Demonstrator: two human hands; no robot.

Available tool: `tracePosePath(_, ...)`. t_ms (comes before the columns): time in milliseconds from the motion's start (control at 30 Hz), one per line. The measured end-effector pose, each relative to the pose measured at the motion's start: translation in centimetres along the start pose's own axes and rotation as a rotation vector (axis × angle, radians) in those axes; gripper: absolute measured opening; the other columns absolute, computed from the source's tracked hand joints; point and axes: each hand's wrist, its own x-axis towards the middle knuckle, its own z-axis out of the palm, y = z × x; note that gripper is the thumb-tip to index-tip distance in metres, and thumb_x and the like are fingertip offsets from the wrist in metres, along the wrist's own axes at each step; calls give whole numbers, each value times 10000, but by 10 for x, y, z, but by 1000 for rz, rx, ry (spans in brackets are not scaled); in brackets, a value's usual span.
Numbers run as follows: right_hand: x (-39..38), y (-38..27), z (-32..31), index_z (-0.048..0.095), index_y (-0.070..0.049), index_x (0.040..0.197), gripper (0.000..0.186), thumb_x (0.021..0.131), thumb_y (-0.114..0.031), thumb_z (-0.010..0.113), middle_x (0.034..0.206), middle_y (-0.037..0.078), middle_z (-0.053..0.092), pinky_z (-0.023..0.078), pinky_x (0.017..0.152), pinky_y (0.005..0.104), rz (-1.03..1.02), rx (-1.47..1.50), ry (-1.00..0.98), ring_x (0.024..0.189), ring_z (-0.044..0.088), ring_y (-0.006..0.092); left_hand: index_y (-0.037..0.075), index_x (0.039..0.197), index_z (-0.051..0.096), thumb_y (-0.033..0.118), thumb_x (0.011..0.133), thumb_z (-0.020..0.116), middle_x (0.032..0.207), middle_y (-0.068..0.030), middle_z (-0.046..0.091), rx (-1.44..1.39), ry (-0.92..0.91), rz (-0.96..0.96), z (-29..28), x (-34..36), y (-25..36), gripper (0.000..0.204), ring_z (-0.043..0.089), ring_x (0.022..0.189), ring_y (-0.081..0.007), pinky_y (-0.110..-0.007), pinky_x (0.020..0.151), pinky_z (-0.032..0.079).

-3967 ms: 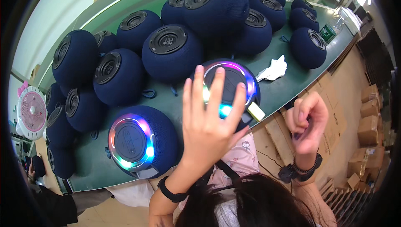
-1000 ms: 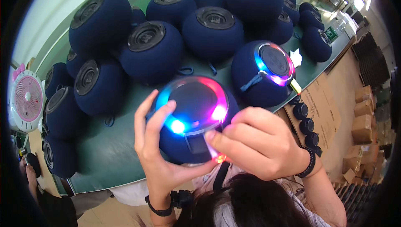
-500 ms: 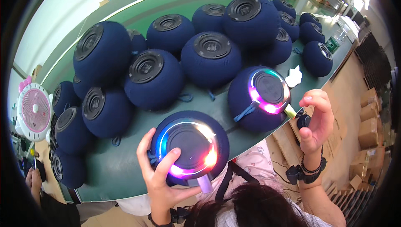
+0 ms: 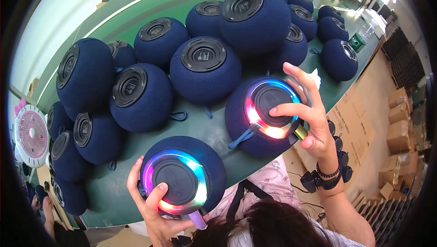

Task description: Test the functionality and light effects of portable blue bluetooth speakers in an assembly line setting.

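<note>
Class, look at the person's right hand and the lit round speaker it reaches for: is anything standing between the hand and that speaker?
Nothing visible does. The right hand already has fingertips on the black centre disc of the lit speaker. The left hand likewise grips the other lit speaker directly.

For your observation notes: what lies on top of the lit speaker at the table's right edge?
The right hand rests there, fingers on the black centre disc. The glowing ring shows at left; its right side is covered.
</note>
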Motion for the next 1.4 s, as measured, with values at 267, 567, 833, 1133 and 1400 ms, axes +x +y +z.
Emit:
tracePosePath(267,14,-12,-5,674,-21,949,793,793,-775,487,1423,284,423,220,1131,551,12,-24,-74,1322,407,442,228,1286,428,610,495,881,1433,-292,263,21,-31,-12,-3,-1,-3,988,515,1186,-452,-513,930,534)
tracePosePath(567,22,-17,1,586,-1,846,756,787,-751,516,1426,294,421,212,1139,550,-20,-92,-94,1293,438,455,224,1188,560,600,479,884,1398,-296,303,-145,60,-104,3,-4,-1,866,424,1255,-501,-573,991,434)
tracePosePath(833,22,-22,6,593,10,834,762,770,-748,544,1420,313,421,207,1140,543,81,-49,-53,1323,418,449,218,1247,479,536,491,913,1424,-284,269,-10,-35,-38,-4,2,0,928,505,1200,-457,-504,963,500)
tracePosePath(1133,20,-28,11,613,5,815,814,763,-800,506,1426,312,420,203,1139,537,197,-36,16,1330,416,449,231,1174,602,512,499,910,1413,-290,295,-159,16,-140,-3,2,6,794,403,1272,-507,-546,1023,420)
tracePosePath(1400,13,-23,15,622,16,834,844,715,-817,552,1389,353,435,296,1091,507,258,-9,80,1299,446,471,240,1198,590,449,477,935,1418,-293,281,-168,9,-141,-2,4,8,826,401,1272,-508,-539,1001,460)
